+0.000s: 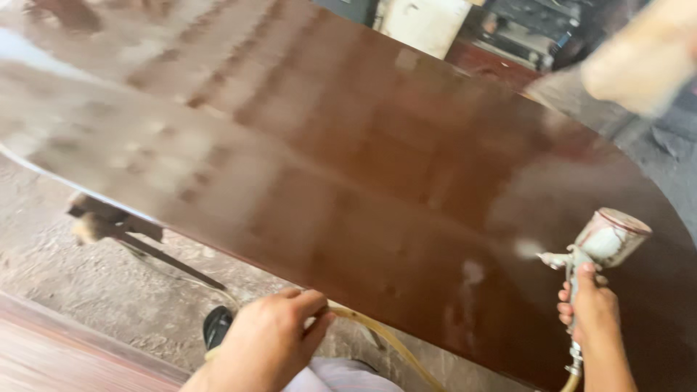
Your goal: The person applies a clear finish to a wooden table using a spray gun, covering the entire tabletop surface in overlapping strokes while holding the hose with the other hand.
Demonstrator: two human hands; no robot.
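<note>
- Your right hand (594, 308) is wrapped tight around the handle of the spray gun (600, 250), fingers pressed together.
- The gun sits over the right end of the big dark brown tabletop (348, 167), with its nose pointing left along the shiny wood.
- A small white puff of spray (528, 247) shows just left of the nose.
- Your left hand (270, 340) is at the near edge, pinching the yellowish hose (377, 335).
- The hose runs right, toward the gun.
- Your right hand is the one nearer the gun.

Spray gun (599, 250) upright over glossy brown tabletop (348, 160), hose (377, 332) (yellowish) trailing
</note>
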